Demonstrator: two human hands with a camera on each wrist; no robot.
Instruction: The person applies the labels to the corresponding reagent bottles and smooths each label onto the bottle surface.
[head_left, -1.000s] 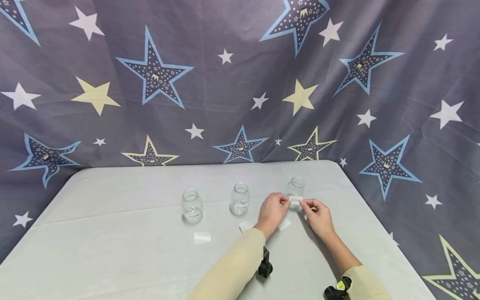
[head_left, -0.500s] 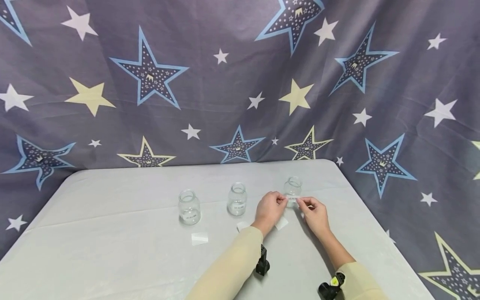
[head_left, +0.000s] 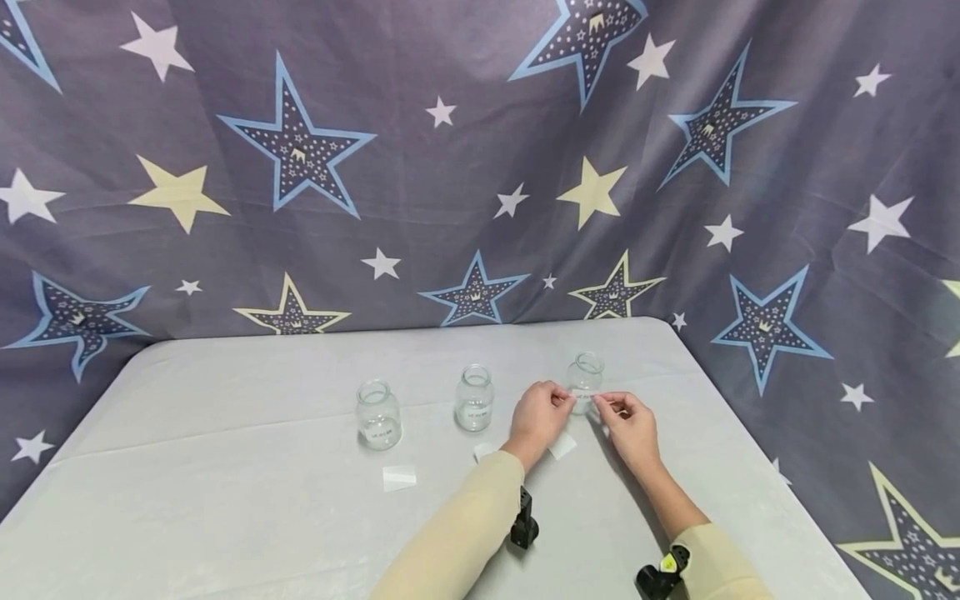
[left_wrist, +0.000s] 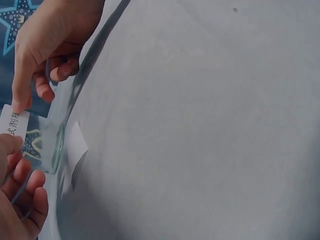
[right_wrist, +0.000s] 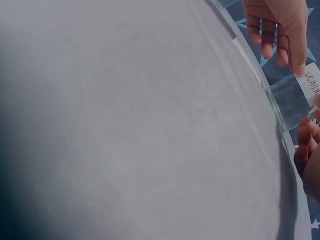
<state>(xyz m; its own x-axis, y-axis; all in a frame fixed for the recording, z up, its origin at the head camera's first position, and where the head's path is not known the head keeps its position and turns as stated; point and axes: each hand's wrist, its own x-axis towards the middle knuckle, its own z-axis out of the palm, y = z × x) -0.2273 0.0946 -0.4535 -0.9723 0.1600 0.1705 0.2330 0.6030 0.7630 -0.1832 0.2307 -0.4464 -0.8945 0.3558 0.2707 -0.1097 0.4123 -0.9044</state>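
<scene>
A small white label (head_left: 583, 395) with printed characters stretches between my two hands, right at the front of a clear glass jar (head_left: 587, 373) at the right. My left hand (head_left: 538, 418) pinches its left end between thumb and forefinger. The right end is pinched by my right hand (head_left: 632, 427). In the left wrist view the label (left_wrist: 12, 125) overlaps the glass wall, and the fingertips cover both its ends. The right wrist view shows the same label (right_wrist: 310, 82) held across the jar (right_wrist: 287, 102).
Two more glass jars, one in the middle (head_left: 474, 404) and one further left (head_left: 378, 421), stand with printed labels low on their fronts. Pale paper pieces lie nearer me: one at the left (head_left: 399, 477), others beside my left forearm (head_left: 562, 447). A star-patterned curtain (head_left: 420, 167) hangs behind the table.
Both hands have brought the label slightly up and closer against the front of the right jar. The head view has shifted a little. The other jars have not moved.
</scene>
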